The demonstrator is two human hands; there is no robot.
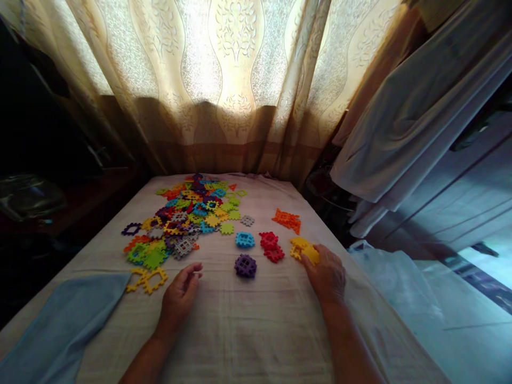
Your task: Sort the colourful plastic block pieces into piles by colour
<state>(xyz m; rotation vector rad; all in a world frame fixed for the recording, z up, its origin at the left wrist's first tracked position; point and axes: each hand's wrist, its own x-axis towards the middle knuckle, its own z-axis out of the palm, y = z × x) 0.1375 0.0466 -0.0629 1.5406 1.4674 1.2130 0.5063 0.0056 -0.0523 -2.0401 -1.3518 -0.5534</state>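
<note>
My right hand (328,273) is closed on a yellow interlocking tile (311,254), at the front of a small yellow group. To its left lie red tiles (272,246), a blue stack (245,239) and a dark purple stack (245,265). Orange tiles (287,220) sit farther back on the right. My left hand (182,290) hovers over or rests on the cloth, fingers loosely curled and apart, with nothing seen in them. Beyond it spreads a mixed heap of coloured tiles (184,217), and yellow frame tiles (155,281) lie to its left.
A pale sheet (256,330) covers the table. On the front left lies a blue cloth (68,320). A patterned curtain (236,69) hangs behind, garments (394,117) hang on the right, and a clear plastic bag (392,277) is beside the table's right edge.
</note>
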